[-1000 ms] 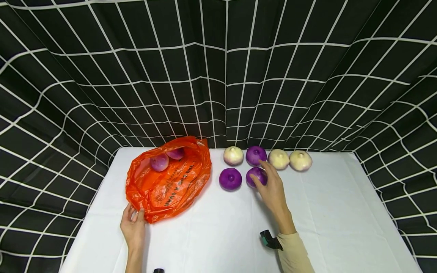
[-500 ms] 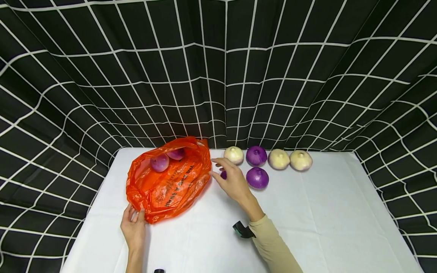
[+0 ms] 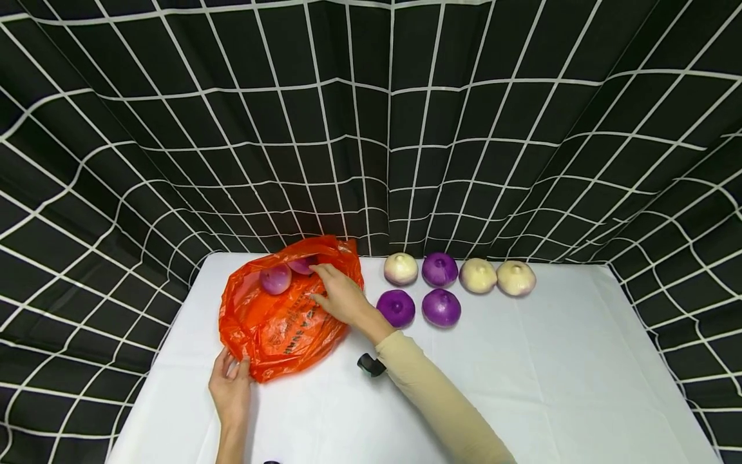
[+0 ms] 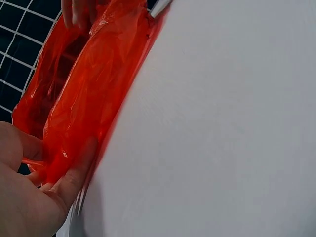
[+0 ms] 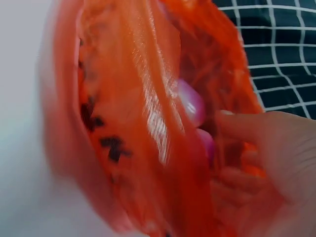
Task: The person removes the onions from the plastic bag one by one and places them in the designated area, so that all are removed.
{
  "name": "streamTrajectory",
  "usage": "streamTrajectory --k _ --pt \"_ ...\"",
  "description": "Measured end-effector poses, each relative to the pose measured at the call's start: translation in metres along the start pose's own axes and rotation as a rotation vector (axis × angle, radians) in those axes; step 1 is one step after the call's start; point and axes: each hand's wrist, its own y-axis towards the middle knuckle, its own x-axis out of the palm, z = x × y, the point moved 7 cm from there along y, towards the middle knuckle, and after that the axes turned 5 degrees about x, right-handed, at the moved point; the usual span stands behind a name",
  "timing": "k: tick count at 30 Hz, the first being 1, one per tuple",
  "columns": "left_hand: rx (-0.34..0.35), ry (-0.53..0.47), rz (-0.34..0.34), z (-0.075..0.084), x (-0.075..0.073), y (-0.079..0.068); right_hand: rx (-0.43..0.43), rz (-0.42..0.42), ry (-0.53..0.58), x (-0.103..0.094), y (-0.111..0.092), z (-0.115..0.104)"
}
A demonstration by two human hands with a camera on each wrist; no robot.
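An orange-red plastic bag with dark printing lies open at the left of the table. Two purple onions sit inside it. At the bag's near-left rim, my left hand pinches the plastic between thumb and fingers; the left wrist view shows the film caught there. My right hand reaches over the bag's right side into its mouth, thumb and fingers apart and holding nothing. Its fingertips are close to the onions inside; whether they touch is unclear. Some right fingers are blurred by the bag.
Right of the bag, pale onions and a purple onion form a back row. Two more purple onions lie in front. A white cloth covers the table; a black gridded curtain rises behind and at the sides.
My right hand has moved left from the purple onions, past the bag's right rim and into its mouth. Those onions stay on the table. The left hand keeps its hold; the head view shifts slightly.
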Motion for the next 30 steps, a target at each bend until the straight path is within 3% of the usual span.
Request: streamTrajectory --k 6,12,16,21,30 --pt "0.012 0.041 -0.038 0.001 -0.004 0.005 0.095 -0.089 -0.264 0.036 0.035 -0.004" --pt "-0.008 0.069 -0.061 -0.001 -0.002 0.005 0.098 -0.012 -0.535 0.059 0.066 -0.006" --pt "-0.010 0.067 -0.073 -0.003 0.001 0.004 0.146 0.071 -0.584 0.060 0.075 -0.004" --pt "-0.002 0.055 -0.076 -0.002 0.003 0.002 0.194 0.072 -0.598 0.060 0.077 -0.006" --pt "0.019 0.042 -0.085 -0.003 0.004 0.004 0.141 0.071 -0.644 0.067 0.076 -0.018"
